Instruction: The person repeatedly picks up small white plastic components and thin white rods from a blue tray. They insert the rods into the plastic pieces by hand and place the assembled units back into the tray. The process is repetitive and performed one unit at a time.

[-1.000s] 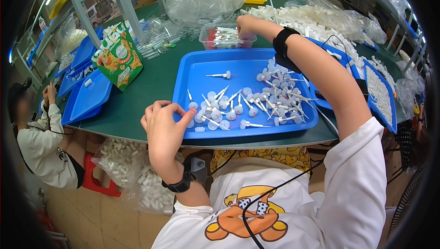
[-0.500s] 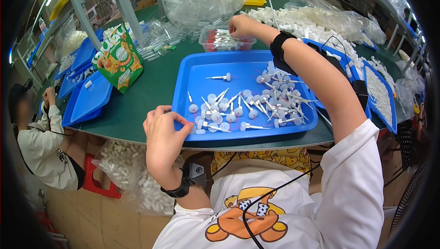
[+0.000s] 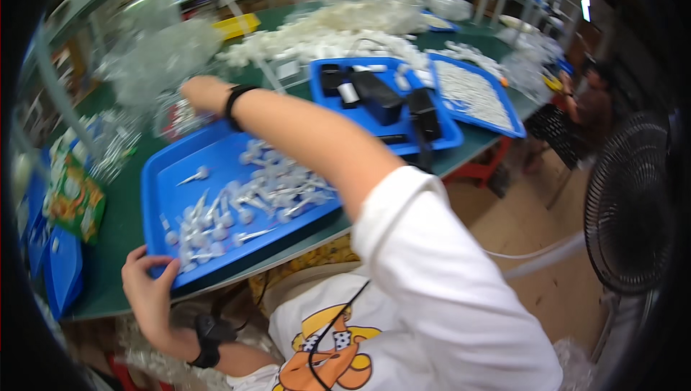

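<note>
A large blue tray lies on the green table, holding many white stick-like parts with round translucent ends. One such part lies apart from the cluster. My left hand is at the tray's near left corner, thumb and forefinger bent together over the rim; whatever is between the tips is not visible. My right hand reaches across the tray to a clear box of red and white pieces at its far side. The right fingertips are hidden and blurred.
Right of the tray, another blue tray holds black devices; beyond it stands a tray of small white pieces. White tubes are heaped behind. A green snack bag stands left. A black fan and a seated person are right.
The view has swung right, so the table and trays appear farther left and tilted. My right hand stays at the clear box, my left at the tray's corner.
</note>
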A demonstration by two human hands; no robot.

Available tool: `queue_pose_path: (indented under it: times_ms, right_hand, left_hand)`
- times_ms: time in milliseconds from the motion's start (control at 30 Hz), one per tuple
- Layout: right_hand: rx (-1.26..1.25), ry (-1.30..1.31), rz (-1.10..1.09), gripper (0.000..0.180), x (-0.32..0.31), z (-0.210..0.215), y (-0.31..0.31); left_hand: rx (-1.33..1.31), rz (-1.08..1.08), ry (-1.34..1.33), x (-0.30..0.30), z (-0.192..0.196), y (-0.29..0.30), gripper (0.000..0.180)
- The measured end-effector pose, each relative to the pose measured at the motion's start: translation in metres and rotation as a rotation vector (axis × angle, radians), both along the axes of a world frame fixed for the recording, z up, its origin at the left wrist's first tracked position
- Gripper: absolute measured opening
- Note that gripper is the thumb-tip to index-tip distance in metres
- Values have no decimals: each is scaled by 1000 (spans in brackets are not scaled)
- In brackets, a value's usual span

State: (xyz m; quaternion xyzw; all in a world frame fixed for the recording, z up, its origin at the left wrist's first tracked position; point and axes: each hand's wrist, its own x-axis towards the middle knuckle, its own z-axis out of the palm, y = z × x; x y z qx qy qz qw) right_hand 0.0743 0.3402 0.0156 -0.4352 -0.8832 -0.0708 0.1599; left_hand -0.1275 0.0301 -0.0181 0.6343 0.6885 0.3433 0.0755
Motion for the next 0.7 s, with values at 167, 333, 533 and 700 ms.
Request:
queue_pose_path:
  times_ms: [167, 333, 533, 700]
  right_hand:
    - [2, -2, -105, 24, -5, -7, 16]
    - [-6, 20, -121, 24, -6, -10, 9]
    - [92, 113, -94, 22, -2, 2, -2]
    - [56, 107, -3, 20, -2, 0, 18]
  left_hand:
    - [-59, -34, -65, 4, 2, 8, 16]
    - [-64, -38, -20, 8, 0, 4, 16]
    - [14, -26, 24, 9, -2, -4, 14]
    - [76, -50, -53, -5, -4, -5, 14]
